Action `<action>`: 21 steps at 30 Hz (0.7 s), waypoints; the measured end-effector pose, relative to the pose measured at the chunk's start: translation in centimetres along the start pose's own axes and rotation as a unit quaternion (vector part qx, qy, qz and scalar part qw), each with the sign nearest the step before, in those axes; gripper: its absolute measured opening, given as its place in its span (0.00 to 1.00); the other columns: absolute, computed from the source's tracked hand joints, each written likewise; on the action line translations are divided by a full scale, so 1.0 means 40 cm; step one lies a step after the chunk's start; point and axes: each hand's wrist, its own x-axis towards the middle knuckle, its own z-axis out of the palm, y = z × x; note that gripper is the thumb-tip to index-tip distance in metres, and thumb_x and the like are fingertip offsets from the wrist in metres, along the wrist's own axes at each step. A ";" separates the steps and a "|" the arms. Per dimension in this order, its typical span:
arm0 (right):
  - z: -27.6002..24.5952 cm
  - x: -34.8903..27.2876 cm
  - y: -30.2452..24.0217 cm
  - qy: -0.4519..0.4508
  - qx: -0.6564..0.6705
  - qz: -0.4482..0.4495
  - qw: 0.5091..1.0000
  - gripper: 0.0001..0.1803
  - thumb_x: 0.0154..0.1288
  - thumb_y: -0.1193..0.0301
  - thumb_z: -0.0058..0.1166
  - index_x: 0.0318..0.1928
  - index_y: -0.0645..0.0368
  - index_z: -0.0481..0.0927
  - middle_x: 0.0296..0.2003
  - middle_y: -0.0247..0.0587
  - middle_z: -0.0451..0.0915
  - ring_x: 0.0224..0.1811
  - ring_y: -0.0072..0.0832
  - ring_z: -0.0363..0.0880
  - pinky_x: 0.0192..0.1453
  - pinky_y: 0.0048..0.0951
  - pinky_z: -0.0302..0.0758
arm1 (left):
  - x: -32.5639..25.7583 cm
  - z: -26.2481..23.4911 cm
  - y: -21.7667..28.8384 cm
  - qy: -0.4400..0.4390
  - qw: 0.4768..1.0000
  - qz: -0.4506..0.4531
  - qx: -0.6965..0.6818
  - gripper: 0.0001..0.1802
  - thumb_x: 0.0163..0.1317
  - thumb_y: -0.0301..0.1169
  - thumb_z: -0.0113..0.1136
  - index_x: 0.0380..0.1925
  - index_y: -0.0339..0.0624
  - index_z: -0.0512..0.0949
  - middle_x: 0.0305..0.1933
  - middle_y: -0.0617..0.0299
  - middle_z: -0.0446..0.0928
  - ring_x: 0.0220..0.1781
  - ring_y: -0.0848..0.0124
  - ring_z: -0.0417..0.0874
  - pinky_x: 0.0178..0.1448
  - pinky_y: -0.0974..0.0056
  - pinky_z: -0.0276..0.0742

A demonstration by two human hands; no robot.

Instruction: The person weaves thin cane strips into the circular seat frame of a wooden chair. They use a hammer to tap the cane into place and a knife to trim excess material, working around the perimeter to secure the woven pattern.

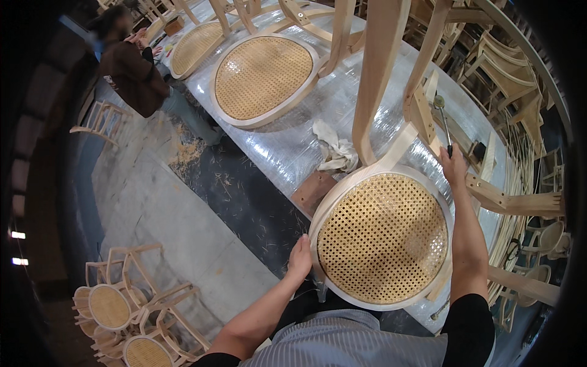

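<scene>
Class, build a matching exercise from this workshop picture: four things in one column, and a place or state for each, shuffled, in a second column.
Things:
1. left hand
2. right hand
3. white rag
4. stacked chairs

Places or states:
A. crumpled on the plastic-wrapped table
B. on the floor, lower left
C. gripping a hammer
D. resting on the left rim of the cane seat

Pairs: 1-D, 2-C, 3-A, 4-B

A furniture workshop: unfinished cane-seat chairs [382, 235] crowd a wrapped workbench [293, 150], wood shavings [183, 153] litter the floor.
</scene>
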 end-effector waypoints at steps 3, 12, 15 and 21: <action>0.008 -0.011 -0.011 -0.028 0.035 0.000 0.999 0.19 0.78 0.53 0.59 0.44 0.57 0.73 0.33 0.55 0.84 0.39 0.60 0.84 0.43 0.55 0.75 | -0.024 0.001 0.008 0.019 1.000 -0.005 0.019 0.36 0.87 0.53 0.36 0.68 0.30 0.75 0.68 0.37 0.79 0.73 0.45 0.78 0.76 0.53 0.69; 0.001 -0.005 -0.013 -0.004 0.004 -0.008 1.000 0.18 0.78 0.53 0.57 0.44 0.55 0.73 0.34 0.54 0.86 0.41 0.61 0.84 0.45 0.54 0.74 | -0.010 0.033 -0.031 0.078 0.995 0.049 0.049 0.32 0.86 0.52 0.37 0.68 0.36 0.75 0.62 0.36 0.81 0.67 0.41 0.80 0.70 0.49 0.72; 0.007 -0.010 -0.010 -0.007 -0.005 -0.002 1.000 0.18 0.78 0.53 0.57 0.44 0.55 0.72 0.35 0.54 0.86 0.42 0.60 0.85 0.46 0.56 0.73 | -0.029 0.025 -0.014 0.096 0.992 0.073 0.026 0.26 0.86 0.45 0.42 0.69 0.39 0.75 0.58 0.42 0.81 0.63 0.52 0.81 0.65 0.53 0.74; 0.002 -0.009 0.004 -0.050 0.003 0.028 0.998 0.17 0.79 0.53 0.55 0.45 0.54 0.74 0.37 0.53 0.88 0.45 0.59 0.86 0.53 0.67 0.68 | -0.156 0.017 -0.002 0.158 0.924 0.294 0.188 0.26 0.81 0.28 0.50 0.76 0.46 0.70 0.49 0.46 0.81 0.51 0.47 0.84 0.60 0.49 0.78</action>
